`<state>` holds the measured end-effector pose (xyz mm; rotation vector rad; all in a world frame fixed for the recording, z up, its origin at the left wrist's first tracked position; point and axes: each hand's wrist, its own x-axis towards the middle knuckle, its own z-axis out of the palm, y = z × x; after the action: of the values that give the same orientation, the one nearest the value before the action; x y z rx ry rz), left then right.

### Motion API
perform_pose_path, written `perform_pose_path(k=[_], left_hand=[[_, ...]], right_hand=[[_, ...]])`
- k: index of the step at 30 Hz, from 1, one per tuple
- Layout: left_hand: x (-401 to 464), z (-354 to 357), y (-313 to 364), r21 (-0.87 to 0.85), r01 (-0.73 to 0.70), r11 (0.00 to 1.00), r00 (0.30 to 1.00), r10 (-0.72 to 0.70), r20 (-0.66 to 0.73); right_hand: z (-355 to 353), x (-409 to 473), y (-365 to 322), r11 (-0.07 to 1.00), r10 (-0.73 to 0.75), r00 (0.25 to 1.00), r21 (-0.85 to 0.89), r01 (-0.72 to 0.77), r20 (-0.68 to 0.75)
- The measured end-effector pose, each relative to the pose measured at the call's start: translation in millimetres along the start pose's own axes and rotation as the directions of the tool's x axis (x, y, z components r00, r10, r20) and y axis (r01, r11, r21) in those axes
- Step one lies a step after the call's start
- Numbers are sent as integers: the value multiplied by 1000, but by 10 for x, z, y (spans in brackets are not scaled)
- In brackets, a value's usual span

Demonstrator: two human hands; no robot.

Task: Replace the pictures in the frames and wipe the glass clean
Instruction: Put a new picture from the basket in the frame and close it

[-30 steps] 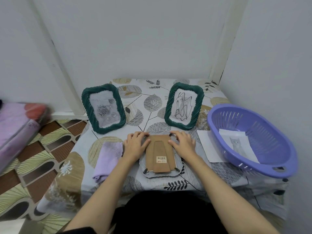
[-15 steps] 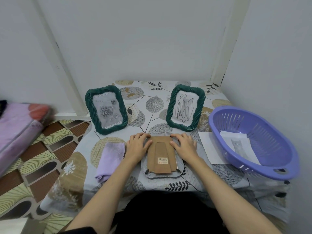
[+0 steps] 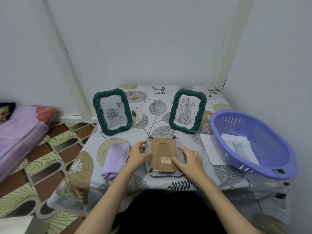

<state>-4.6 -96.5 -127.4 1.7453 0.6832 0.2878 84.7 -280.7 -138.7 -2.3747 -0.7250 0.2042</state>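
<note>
The face-down frame [image 3: 163,156] lies on the table betw. both hands. Left hand [image 3: 138,153] & right hand [image 3: 189,159] rest on its sides, fingers loosely bent, not gripping. Best to turn the small clips aside w/ fingertips, then lift the brown back [image 3: 164,150] slowly.

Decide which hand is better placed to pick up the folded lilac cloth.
Left. The left hand rests at the face-down frame's left edge, right beside the folded lilac cloth; the right hand sits across the frame.

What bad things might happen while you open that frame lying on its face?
The face-down grey frame lies near the table's front edge, so a push from the left hand or right hand might slide it off. Its glass is hidden underneath and might drop out when the brown cardboard backing comes off.
</note>
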Motion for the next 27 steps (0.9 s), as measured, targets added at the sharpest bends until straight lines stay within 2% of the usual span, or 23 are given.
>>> perform_pose_path(k=[2,4,6,8,9,10,12,14,18,19,21,23,24,27], left_hand=[[-4,-34,46,-331,133,934,991,-130,32],[-9,-92,97,-598,235,766,972,-188,142],[-19,-130,142,-684,259,682,966,-170,196],[-32,-115,200,-720,247,648,968,-127,218],[-35,-93,230,-733,249,633,966,-109,233],[-22,-65,246,-749,248,615,965,-85,250],[1,-15,286,-765,244,596,958,-28,284],[17,5,309,-750,247,614,949,2,315],[-11,26,273,-635,201,746,963,-32,268],[-26,35,244,-595,178,783,971,-40,238],[-70,58,184,-537,129,834,978,-16,209],[-117,86,164,-511,130,850,961,20,277],[-146,97,185,-501,131,855,951,35,309],[-179,72,189,-435,51,899,972,55,228]], right_hand=[[-18,-22,-30,998,28,999,54,-29,17],[-58,-10,-65,995,41,999,92,-43,17],[-110,-7,-177,985,-29,1000,170,27,11],[-185,-18,-398,943,-132,991,310,118,26],[-226,-25,-510,932,-185,982,325,163,39],[-267,-33,-611,944,-228,972,257,208,54],[-330,-29,-731,965,-260,962,-15,262,82],[-398,-2,-769,952,-256,963,-148,266,84],[-523,28,-743,944,-287,957,-159,290,41],[-565,31,-728,952,-286,958,-109,286,19],[-631,28,-700,960,-247,968,122,251,-44],[-622,34,-646,885,-170,981,425,192,-89],[-584,41,-612,837,-147,985,519,175,-94],[-393,24,-478,733,-103,992,669,122,-69]])
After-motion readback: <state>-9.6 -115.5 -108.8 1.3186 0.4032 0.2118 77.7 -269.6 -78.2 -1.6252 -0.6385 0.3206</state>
